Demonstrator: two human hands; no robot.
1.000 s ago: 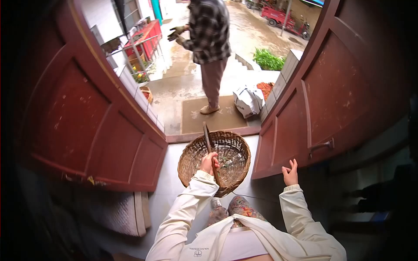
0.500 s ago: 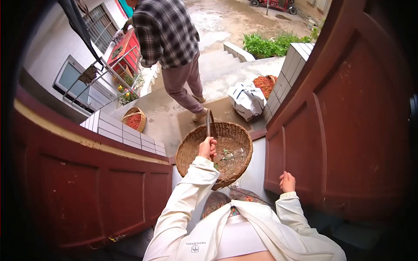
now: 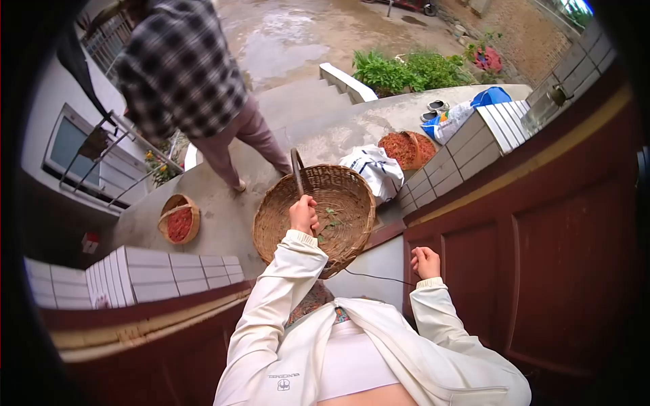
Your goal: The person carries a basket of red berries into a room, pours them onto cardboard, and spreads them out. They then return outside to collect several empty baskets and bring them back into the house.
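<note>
My left hand [image 3: 304, 215] is wrapped round the arched handle of a wicker basket [image 3: 271, 213]. The basket hangs in front of me, tilted so that its inside shows, with a few green leaf bits [image 3: 330, 223] at the bottom. To the right, my right hand [image 3: 425, 262] is held up with its fingers curled in, near the dark red door [image 3: 467, 271], and nothing shows in it. A thin dark cord [image 3: 379, 276] runs between the basket's lower edge and my right wrist; its ends are hidden.
A person in a checked shirt [image 3: 186, 68] stands ahead on the left. A basket of red pieces [image 3: 179, 220] sits at left. At right are a white sack [image 3: 376, 169] and another filled basket [image 3: 406, 149]. Tiled low walls [image 3: 152, 274] flank the doorway; steps [image 3: 298, 101] lead down.
I have moved forward through the doorway, with the basket still in my left hand. The person ahead now appears further left, and more of the right-hand filled basket shows.
</note>
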